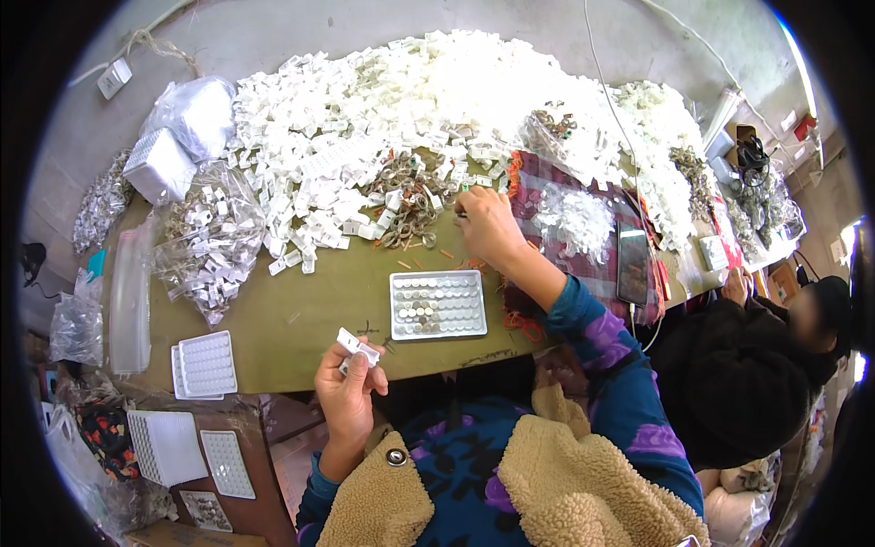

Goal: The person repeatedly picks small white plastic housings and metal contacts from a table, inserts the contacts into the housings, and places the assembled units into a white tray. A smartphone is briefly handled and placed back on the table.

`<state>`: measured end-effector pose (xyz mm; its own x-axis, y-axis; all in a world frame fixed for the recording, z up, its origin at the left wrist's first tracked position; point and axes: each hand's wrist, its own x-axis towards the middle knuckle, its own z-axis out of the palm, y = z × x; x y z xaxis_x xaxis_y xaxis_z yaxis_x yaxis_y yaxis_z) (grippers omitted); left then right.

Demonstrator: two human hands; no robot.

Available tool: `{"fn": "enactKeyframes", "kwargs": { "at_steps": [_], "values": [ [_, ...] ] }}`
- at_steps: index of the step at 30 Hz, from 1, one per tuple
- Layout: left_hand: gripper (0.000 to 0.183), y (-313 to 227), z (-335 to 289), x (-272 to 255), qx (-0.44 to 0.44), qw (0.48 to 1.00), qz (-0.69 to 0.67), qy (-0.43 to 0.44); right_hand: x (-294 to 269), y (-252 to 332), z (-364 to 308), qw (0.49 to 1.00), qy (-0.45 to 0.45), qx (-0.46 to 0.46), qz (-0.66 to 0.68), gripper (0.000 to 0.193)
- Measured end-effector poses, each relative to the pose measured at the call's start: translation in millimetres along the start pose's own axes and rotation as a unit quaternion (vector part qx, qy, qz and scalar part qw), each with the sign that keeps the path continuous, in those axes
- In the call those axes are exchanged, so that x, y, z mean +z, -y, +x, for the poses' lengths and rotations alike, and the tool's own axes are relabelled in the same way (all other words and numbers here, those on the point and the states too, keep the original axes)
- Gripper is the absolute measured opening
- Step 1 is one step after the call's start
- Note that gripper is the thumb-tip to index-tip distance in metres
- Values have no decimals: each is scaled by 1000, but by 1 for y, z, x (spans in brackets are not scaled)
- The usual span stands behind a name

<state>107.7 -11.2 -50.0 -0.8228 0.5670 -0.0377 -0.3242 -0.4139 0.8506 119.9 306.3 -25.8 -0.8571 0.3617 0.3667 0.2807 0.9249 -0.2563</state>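
white plastic pieces sit pinched between the left fingers

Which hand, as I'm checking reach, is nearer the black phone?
Right. The right hand is left of the black phone; the left hand is farther left and lower in view.

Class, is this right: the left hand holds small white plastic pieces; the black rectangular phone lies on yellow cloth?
Not yellow: the head view shows checked maroon-purple cloth under the black rectangular phone; the left hand holds small white plastic pieces.
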Motion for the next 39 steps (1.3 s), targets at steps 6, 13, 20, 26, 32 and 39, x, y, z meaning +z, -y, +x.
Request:
{"fn": "enactKeyframes", "kwargs": {
  "at_steps": [6,13,20,26,32,39],
  "values": [
    [25,-13,3,23,40,995,69,64,-47,27,-15,975,-89,-135,152,10],
    [28,-24,-1,60,-40,988,42,140,-91,82,-79,935,-42,-292,195,19],
    [24,-22,-15,66,123,958,216,142,-108,74,-101,940,12,-284,188,23],
    [26,-23,-14,72,-160,964,46,207,-106,65,-110,933,14,-278,228,20],
    [29,-11,-17,76,-95,968,103,209,-98,50,-122,943,-66,-134,297,17],
    [21,0,-14,79,104,905,319,263,-80,58,-153,749,147,250,596,22]
  ]
}}
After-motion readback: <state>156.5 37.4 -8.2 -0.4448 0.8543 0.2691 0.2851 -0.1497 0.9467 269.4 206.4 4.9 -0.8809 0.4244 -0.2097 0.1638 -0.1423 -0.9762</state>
